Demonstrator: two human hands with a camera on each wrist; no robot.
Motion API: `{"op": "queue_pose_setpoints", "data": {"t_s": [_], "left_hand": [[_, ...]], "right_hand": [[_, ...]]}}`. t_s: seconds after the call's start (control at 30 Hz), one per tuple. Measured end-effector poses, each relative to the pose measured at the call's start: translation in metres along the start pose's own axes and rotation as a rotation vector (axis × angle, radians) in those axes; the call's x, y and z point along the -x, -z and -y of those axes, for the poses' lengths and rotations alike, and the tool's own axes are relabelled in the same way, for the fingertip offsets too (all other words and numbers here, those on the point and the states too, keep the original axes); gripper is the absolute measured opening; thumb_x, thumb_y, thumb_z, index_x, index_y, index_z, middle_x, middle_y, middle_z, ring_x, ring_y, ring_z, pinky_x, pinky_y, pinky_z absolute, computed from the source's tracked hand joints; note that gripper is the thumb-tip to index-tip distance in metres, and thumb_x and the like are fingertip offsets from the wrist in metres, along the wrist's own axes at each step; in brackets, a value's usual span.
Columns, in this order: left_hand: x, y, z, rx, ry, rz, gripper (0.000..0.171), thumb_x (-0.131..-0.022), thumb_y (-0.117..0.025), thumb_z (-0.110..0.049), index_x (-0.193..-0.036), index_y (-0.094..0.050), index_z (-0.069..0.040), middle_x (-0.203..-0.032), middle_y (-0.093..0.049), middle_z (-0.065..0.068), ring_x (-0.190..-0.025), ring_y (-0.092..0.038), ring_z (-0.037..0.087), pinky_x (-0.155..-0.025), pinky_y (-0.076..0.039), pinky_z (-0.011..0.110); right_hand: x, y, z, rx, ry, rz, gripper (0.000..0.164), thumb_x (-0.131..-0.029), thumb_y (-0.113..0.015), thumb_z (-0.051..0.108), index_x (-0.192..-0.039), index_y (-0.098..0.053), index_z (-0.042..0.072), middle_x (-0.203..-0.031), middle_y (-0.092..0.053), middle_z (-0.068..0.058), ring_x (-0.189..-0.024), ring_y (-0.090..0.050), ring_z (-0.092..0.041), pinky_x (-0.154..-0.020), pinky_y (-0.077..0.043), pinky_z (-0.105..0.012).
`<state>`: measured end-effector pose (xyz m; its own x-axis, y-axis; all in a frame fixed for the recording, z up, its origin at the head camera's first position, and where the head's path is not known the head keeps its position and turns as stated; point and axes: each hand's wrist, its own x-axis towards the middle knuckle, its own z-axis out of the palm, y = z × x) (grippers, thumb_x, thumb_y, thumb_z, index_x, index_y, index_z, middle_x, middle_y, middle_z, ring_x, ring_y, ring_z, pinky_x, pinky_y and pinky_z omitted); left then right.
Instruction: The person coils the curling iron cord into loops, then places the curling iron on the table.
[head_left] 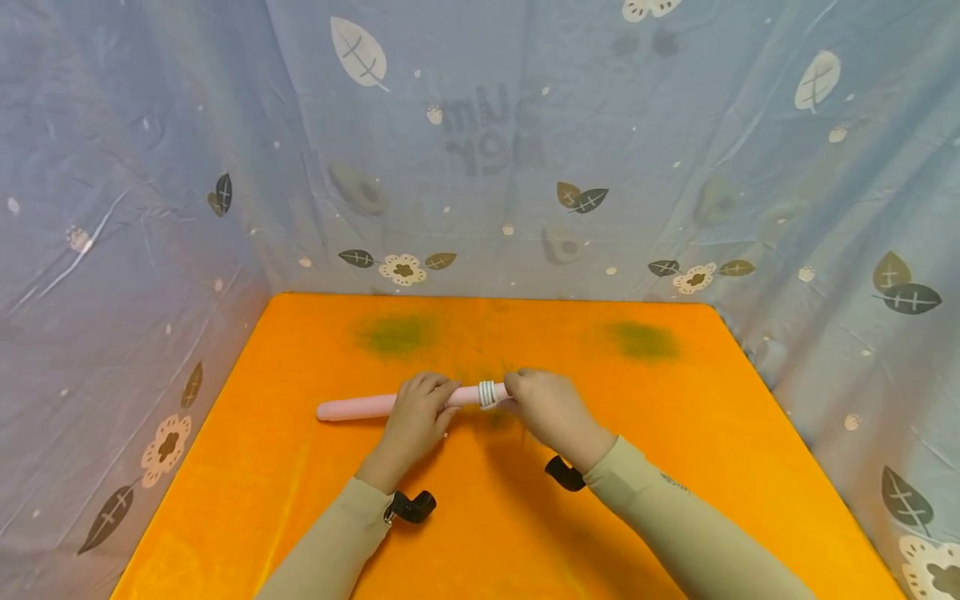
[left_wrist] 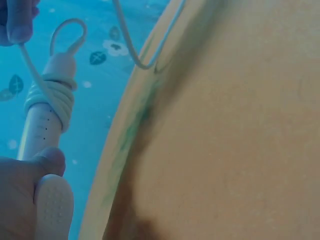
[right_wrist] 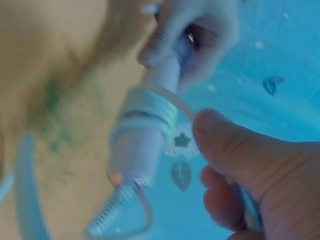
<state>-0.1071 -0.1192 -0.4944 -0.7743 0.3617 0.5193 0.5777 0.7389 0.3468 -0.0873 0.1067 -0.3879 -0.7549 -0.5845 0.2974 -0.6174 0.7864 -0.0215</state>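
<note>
A long pink hair iron (head_left: 356,408) lies crosswise before me, its rounded end to the left. My left hand (head_left: 418,417) grips it around the middle; the thumb shows beside a dotted lever (left_wrist: 54,207) in the left wrist view. Several turns of white cord (head_left: 487,394) circle the handle near its right end. Between thumb and fingers, my right hand (right_wrist: 260,175) pinches a stretch of that cord, drawn off the coil. Small dark dots run along the handle (left_wrist: 42,130). A ribbed cord sleeve (right_wrist: 112,210) leaves the handle's end and bends into a loop.
An orange table top (head_left: 315,517) lies beneath both hands, with green smudges (head_left: 397,333) toward its back. Blue-grey patterned curtains (head_left: 480,150) stand at the back and both sides. A loose bend of cord (left_wrist: 145,62) hangs near the table edge.
</note>
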Motion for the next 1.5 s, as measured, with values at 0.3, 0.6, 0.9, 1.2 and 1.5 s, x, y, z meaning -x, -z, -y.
{"op": "queue_pose_setpoints", "data": {"t_s": [0.3,0.6,0.9,1.2,1.5], "left_hand": [[0.000,0.001,0.004,-0.020,0.087,0.005,0.038,-0.085,-0.076,-0.023,-0.120,-0.068,-0.008,-0.110,-0.063,0.005,-0.106,-0.054,0.027,-0.091,-0.042,0.047],[0.001,-0.003,-0.002,-0.038,0.043,0.071,0.035,-0.087,-0.074,-0.023,-0.120,-0.068,-0.011,-0.112,-0.063,0.005,-0.108,-0.053,0.027,-0.090,-0.041,0.045],[0.005,-0.003,-0.006,-0.053,0.028,0.098,0.033,-0.088,-0.073,-0.024,-0.118,-0.068,-0.010,-0.112,-0.062,0.005,-0.107,-0.053,0.027,-0.087,-0.041,0.043],[0.005,0.000,-0.008,-0.040,-0.057,0.098,0.034,-0.084,-0.077,-0.023,-0.115,-0.070,-0.010,-0.112,-0.064,0.004,-0.106,-0.055,0.026,-0.090,-0.043,0.045],[0.011,0.010,-0.008,-0.013,-0.117,0.070,0.035,-0.082,-0.079,-0.020,-0.114,-0.071,-0.007,-0.110,-0.065,0.004,-0.105,-0.056,0.026,-0.093,-0.043,0.045]], "right_hand": [[-0.006,0.016,-0.014,0.029,-0.066,-0.028,0.031,-0.081,-0.078,0.032,-0.068,-0.056,0.014,-0.062,-0.043,0.003,-0.049,-0.041,-0.008,-0.044,-0.040,-0.023],[-0.017,0.013,-0.014,0.026,0.176,-0.215,0.026,-0.082,-0.079,0.027,-0.073,-0.059,0.012,-0.067,-0.045,0.004,-0.054,-0.043,-0.007,-0.046,-0.041,-0.019],[-0.032,0.001,-0.034,0.050,0.150,-0.240,0.035,-0.074,-0.081,0.038,-0.075,-0.060,0.011,-0.068,-0.045,0.003,-0.056,-0.048,-0.009,-0.045,-0.041,-0.021],[-0.049,-0.001,-0.032,0.040,0.222,-0.238,0.038,-0.074,-0.079,0.041,-0.075,-0.056,0.011,-0.070,-0.045,0.003,-0.056,-0.045,-0.009,-0.047,-0.042,-0.020],[-0.057,-0.001,-0.055,-0.218,0.090,0.027,0.027,-0.080,-0.076,0.038,-0.089,-0.065,0.015,-0.084,-0.064,0.005,-0.075,-0.064,-0.009,-0.065,-0.052,-0.026]]}}
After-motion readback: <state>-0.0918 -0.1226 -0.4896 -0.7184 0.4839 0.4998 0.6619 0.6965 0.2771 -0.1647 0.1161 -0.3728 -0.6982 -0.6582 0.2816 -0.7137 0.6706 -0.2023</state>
